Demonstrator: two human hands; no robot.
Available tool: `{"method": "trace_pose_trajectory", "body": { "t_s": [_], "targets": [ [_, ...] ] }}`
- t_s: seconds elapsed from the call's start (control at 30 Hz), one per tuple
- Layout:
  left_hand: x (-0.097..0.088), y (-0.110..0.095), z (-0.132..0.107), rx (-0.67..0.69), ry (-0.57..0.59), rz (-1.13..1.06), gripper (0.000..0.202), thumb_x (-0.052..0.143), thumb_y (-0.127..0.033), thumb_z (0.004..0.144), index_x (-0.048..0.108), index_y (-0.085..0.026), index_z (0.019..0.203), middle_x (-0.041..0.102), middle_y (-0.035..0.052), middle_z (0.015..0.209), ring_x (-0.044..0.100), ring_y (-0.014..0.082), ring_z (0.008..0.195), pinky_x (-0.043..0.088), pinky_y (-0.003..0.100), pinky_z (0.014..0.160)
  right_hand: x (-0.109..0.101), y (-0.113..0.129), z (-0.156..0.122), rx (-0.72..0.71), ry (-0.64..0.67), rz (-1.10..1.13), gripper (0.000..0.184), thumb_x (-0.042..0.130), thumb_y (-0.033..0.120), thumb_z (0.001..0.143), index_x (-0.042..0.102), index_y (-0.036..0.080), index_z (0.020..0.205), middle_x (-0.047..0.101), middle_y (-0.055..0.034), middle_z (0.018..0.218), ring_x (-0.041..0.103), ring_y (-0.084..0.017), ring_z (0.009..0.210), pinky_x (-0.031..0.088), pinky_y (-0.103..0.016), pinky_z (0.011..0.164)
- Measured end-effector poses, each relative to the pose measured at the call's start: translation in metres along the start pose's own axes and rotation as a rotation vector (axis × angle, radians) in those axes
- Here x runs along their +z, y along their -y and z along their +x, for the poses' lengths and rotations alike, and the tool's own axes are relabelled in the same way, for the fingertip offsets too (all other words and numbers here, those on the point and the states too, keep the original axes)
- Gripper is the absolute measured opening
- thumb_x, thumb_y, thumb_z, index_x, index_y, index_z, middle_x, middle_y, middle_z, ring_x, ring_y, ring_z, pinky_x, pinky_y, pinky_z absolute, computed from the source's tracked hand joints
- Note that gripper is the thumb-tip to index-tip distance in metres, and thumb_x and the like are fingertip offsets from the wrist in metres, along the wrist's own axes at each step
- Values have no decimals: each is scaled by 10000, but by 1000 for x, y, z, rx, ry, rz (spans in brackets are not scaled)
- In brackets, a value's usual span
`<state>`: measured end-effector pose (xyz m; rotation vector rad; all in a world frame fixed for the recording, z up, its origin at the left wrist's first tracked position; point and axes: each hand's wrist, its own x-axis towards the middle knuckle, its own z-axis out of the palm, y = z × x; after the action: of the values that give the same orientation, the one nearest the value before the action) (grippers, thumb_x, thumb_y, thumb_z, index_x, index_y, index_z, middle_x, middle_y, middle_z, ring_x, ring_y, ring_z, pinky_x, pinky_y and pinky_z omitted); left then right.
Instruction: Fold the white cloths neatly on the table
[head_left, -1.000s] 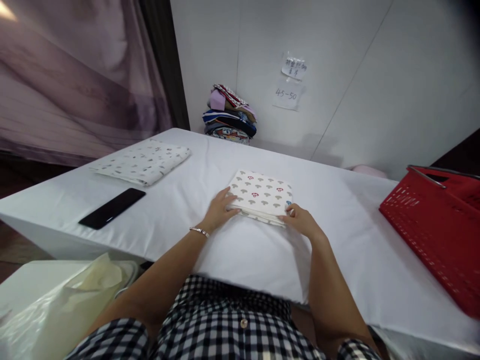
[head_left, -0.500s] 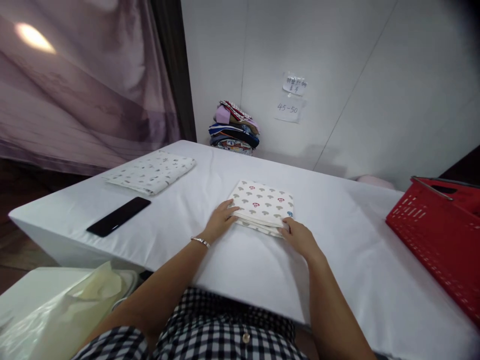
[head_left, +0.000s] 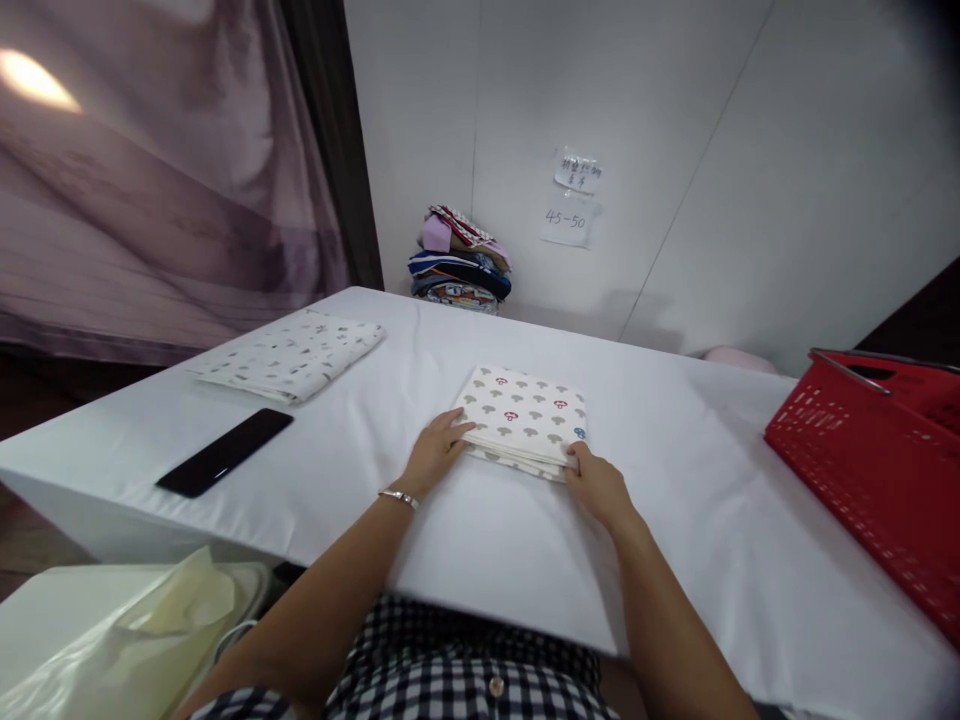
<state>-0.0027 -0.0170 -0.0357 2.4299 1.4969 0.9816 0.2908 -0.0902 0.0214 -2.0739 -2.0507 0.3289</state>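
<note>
A folded white cloth point(head_left: 523, 408) printed with grey, red and blue mushrooms lies flat on the white-covered table, its layered front edge toward me. My left hand point(head_left: 437, 452) grips its front left corner, the thumb on top and the other fingers along the side. At the front right corner, my right hand point(head_left: 598, 484) pinches the layers between thumb and fingers; the fingertips underneath are hidden. Farther left lies a second folded white cloth point(head_left: 296, 355) with small dark prints, untouched by either hand.
A black phone point(head_left: 225, 452) lies near the table's left front edge. On the right stands a red plastic basket point(head_left: 870, 470). A stack of folded fabrics point(head_left: 461, 262) is by the wall beyond the table. Below left, a pale plastic bag point(head_left: 161, 620) rests on a white surface.
My view has tilted and shifted slightly. Both hands stay at the front corners of the mushroom-print cloth, which looks the same.
</note>
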Motion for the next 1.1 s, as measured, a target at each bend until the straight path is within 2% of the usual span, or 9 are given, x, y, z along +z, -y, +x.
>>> {"method": "trace_pose_trajectory", "body": {
  "t_s": [0.2,0.37,0.47,0.63,0.73,0.9,1.1],
  "targets": [
    [-5,-10,-1,72,1,24,434,599,-449,782,581,-277,1180,427,64,1390,330,275,1304,316,487,1041,1,-5,3,12,8,38,252,446,301,826,460,236,1068,607,0,715,534,-167,634,281,-240,552],
    [-7,-17,1,92,-15,41,294,522,-378,858,620,-292,1121,483,42,1349,346,252,1297,289,487,1041,-1,-6,1,-14,-4,18,248,462,358,838,523,260,1057,604,15,680,542,-158,624,302,-241,558],
    [-5,-17,2,113,-11,48,277,502,-351,872,620,-291,1116,498,35,1335,360,241,1288,274,479,1047,-2,-6,-1,-74,-78,32,247,480,394,837,578,277,1031,610,14,735,558,-157,677,348,-251,586],
    [-6,-22,4,154,9,59,260,501,-348,873,612,-287,1100,521,31,1309,376,226,1270,249,464,1054,5,-7,-1,-210,-271,73,256,511,431,826,636,264,975,577,-33,995,547,-193,919,436,-281,670],
    [-8,-27,6,163,29,43,236,491,-329,879,612,-284,1077,567,28,1244,422,208,1225,227,460,1059,10,-8,2,-283,-279,98,245,516,414,831,649,263,972,570,-40,1037,513,-210,1001,458,-309,743],
    [-9,-31,8,160,44,-19,195,486,-287,878,626,-279,1014,627,9,1083,512,171,1077,198,451,1070,12,-6,4,-294,-258,139,266,475,406,867,653,246,982,580,-52,1020,513,-210,984,465,-329,778],
    [-4,-31,12,127,23,-84,166,514,-261,854,650,-265,949,631,7,986,534,165,976,241,430,1049,17,-4,6,-329,-264,70,253,450,358,887,652,249,995,583,-55,990,513,-207,944,450,-339,796]
  ]
}}
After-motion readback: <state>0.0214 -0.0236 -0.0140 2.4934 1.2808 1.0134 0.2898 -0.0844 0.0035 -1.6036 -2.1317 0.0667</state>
